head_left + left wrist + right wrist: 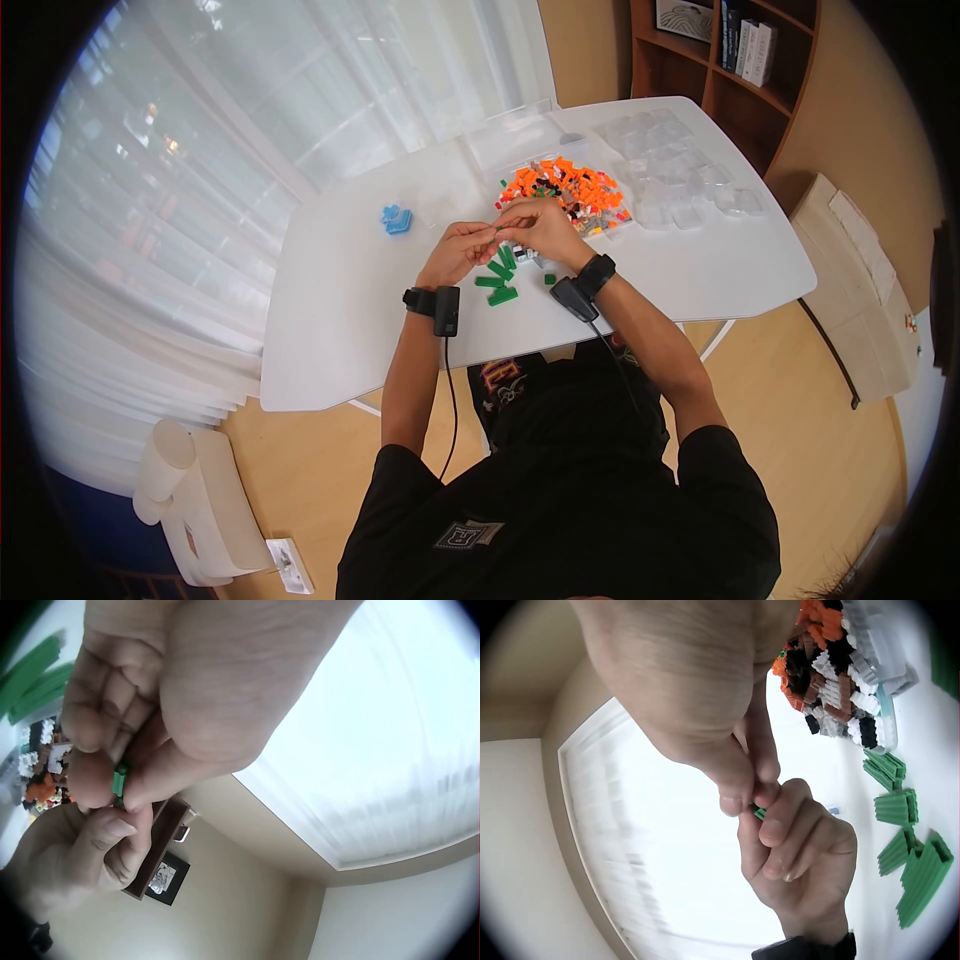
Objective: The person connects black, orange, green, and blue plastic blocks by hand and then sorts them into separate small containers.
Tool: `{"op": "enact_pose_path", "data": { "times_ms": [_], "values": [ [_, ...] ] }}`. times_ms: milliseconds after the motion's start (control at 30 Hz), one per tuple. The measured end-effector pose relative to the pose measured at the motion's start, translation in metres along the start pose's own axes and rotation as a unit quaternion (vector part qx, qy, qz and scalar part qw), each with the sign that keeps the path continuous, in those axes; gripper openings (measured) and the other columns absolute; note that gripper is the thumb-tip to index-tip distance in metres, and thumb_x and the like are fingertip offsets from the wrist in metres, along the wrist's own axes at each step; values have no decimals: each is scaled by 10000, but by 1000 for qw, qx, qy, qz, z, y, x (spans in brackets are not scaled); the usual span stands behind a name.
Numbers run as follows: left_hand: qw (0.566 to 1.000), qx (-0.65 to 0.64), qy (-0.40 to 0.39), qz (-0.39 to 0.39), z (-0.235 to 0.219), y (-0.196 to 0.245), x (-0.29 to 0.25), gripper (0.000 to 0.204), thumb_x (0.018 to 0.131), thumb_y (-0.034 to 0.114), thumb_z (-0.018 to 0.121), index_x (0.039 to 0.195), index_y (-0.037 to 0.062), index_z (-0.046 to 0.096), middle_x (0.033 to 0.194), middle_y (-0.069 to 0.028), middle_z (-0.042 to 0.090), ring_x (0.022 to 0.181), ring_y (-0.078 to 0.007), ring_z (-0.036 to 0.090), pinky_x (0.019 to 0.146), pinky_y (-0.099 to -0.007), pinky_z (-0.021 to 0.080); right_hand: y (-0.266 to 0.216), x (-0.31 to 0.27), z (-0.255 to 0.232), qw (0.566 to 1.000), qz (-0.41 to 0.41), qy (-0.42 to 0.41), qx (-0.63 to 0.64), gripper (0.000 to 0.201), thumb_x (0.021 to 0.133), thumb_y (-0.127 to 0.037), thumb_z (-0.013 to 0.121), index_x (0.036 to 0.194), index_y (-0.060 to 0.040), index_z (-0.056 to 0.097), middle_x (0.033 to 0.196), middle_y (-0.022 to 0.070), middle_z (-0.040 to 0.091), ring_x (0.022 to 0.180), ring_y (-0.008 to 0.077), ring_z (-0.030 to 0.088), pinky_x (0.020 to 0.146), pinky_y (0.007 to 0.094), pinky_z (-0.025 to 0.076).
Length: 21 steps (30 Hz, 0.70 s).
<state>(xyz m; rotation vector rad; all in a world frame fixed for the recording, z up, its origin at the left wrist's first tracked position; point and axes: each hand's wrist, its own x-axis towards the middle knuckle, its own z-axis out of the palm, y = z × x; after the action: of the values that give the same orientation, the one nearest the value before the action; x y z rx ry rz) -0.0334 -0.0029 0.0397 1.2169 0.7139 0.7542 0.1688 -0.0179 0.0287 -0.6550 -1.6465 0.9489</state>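
Over the table, my left hand [458, 252] and right hand [545, 228] meet at the fingertips. Between the left thumb and finger sits a small green building brick [120, 782], mostly covered by the fingers. The right thumb and forefinger pinch its other end; in the right wrist view only a sliver of the green brick [760, 813] shows. Below the hands lie several ribbed green bricks [922, 881], some joined into longer blocks. One small green brick [550, 280] lies apart, close to the right wrist.
Just beyond the hands, a clear tray holds a heap of orange, black, white and brown bricks [575, 185]. A blue brick model [397, 220] stands to the left. Transparent containers [665, 160] cover the table's back right. Cables hang from both wrist cameras.
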Motion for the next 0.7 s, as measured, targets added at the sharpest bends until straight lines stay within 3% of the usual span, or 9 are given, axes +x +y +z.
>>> {"op": "enact_pose_path", "data": {
  "times_ms": [233,400,500,700],
  "values": [
    [999,-45,18,8,1,-1,0,147,897,121,600,901,-13,660,730,-37,619,599,-78,547,542,-195,422,-1,0,4,999,13,6,41,109,783,-34,739,880,-3,700,766,56,669,681,84,618,624,214,492],
    [999,-31,39,18,10,0,2,150,903,141,613,907,-1,662,739,-28,622,622,-72,554,562,-193,429,-7,1,3,996,-25,54,-59,158,760,-40,755,893,16,691,769,57,644,670,106,620,622,220,501],
    [999,-16,46,21,10,0,2,158,909,158,618,908,6,662,741,-20,619,631,-67,551,566,-189,426,-3,1,0,996,-64,36,-59,180,749,-35,758,908,15,690,789,68,633,675,120,616,619,225,505],
    [999,-4,42,20,4,-1,3,159,910,162,618,907,10,662,733,-15,614,631,-63,542,563,-184,414,-1,1,5,996,-56,46,-56,184,762,-21,743,935,1,687,803,82,635,675,131,614,622,239,512]
  ]
}}
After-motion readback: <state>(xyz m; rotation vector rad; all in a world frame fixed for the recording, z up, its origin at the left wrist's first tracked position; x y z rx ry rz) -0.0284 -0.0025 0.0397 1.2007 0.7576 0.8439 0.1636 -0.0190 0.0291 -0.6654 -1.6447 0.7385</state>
